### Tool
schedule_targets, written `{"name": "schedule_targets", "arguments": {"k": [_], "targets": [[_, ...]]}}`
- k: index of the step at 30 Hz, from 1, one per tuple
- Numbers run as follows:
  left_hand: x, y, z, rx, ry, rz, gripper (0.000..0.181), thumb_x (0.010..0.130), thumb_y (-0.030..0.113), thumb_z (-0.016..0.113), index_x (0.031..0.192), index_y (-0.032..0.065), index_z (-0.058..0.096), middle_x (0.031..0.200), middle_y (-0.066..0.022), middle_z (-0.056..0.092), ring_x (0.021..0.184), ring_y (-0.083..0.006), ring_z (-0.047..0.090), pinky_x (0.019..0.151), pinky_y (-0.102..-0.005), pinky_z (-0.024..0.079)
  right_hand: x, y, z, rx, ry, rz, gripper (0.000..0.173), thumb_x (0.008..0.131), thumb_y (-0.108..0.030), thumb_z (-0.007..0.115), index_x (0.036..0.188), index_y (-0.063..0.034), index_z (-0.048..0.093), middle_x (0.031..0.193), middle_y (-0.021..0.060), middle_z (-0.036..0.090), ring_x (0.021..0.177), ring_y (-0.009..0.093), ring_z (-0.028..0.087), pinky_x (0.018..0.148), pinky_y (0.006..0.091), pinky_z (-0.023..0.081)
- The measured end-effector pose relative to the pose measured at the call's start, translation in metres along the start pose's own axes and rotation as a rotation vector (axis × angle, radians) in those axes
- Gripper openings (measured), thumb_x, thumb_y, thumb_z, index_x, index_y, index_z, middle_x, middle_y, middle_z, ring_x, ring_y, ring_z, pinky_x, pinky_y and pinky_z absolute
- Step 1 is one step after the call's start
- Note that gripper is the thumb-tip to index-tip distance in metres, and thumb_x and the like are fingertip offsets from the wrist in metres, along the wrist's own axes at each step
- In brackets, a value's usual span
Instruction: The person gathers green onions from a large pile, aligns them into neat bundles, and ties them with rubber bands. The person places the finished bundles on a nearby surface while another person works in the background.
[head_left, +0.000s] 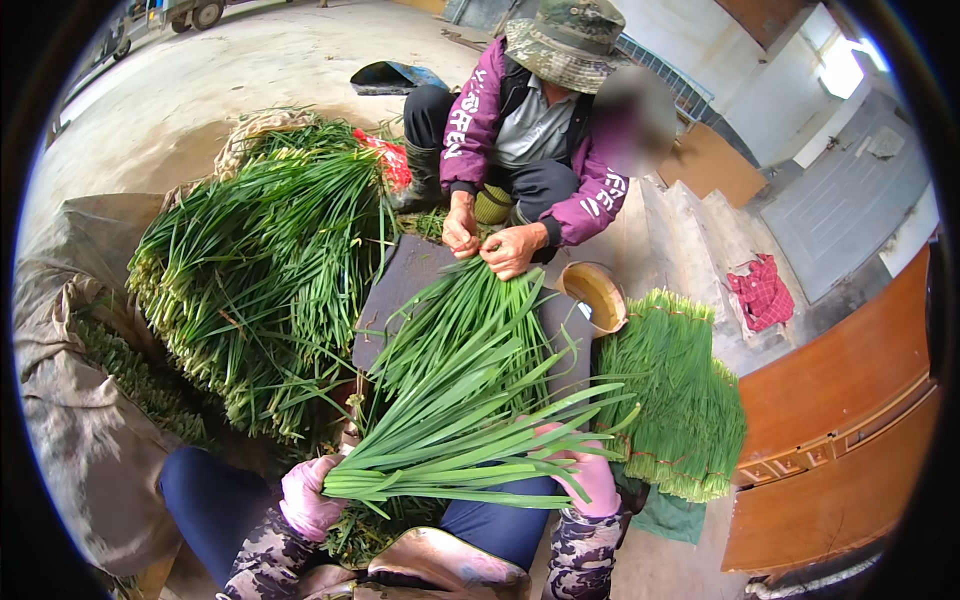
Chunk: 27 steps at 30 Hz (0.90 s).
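My left hand (311, 495), in a pink glove, grips the pale cut ends of a bunch of garlic chives (457, 442). The long flat leaves fan up and to the right across my knees. My right hand (589, 476), also gloved in pink, is behind the leaf tips on the right; leaves cover its fingers, so its hold cannot be made out. Beyond my bunch, more chives (480, 322) lie across a dark board (397, 277). A co-worker's hands (495, 244) pinch at the far end of those chives.
A big heap of chives (270, 247) rises at left beside grey sacking (112, 457). Tied bundles (667, 397) are stacked at right, near a yellowish bucket (596, 296). A person in a camouflage hat (566, 45) sits opposite. Wooden furniture (832, 420) stands far right.
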<state>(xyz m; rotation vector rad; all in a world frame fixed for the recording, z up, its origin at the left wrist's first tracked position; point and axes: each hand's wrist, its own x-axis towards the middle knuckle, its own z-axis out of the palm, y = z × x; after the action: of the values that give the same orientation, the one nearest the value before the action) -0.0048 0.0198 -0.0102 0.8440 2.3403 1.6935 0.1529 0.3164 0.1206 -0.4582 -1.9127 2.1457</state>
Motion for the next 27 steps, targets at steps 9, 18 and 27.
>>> {"name": "schedule_targets", "arguments": {"k": [9, 18, 27], "targets": [[0.0, 0.002, 0.004, 0.058, 0.01, 0.052, 0.03, 0.062, 0.005, 0.073, 0.09, 0.0087, 0.065, 0.074, -0.0113, 0.065, 0.067, -0.0278, 0.064, 0.062, -0.0312, 0.05, -0.026, -0.032, -0.017, 0.162, 0.235, -0.408, 0.028, 0.08, -0.018, 0.064, 0.096, 0.0053, 0.063, 0.107, 0.0198, 0.063, 0.065, 0.012, 0.055, 0.054, 0.0213, 0.04], [-0.003, -0.014, 0.004, 0.033, -0.019, 0.067, 0.035, 0.061, 0.002, 0.071, 0.095, 0.0078, 0.065, 0.075, -0.0114, 0.065, 0.068, -0.027, 0.065, 0.063, -0.0304, 0.05, -0.024, -0.059, 0.002, -0.255, 0.429, -0.228, 0.017, 0.078, 0.004, 0.053, 0.088, 0.0021, 0.067, 0.084, 0.0077, 0.068, 0.072, 0.011, 0.061, 0.065, 0.0219, 0.048], [0.001, 0.0, 0.0, 0.096, -0.032, 0.084, 0.034, 0.062, 0.003, 0.071, 0.096, 0.0075, 0.065, 0.076, -0.0117, 0.065, 0.068, -0.0276, 0.064, 0.063, -0.0306, 0.05, -0.027, -0.1, -0.038, -0.752, 0.26, -0.08, 0.014, 0.078, 0.0, 0.057, 0.087, 0.0034, 0.068, 0.086, 0.0101, 0.07, 0.077, 0.014, 0.065, 0.072, 0.0255, 0.05]]}}
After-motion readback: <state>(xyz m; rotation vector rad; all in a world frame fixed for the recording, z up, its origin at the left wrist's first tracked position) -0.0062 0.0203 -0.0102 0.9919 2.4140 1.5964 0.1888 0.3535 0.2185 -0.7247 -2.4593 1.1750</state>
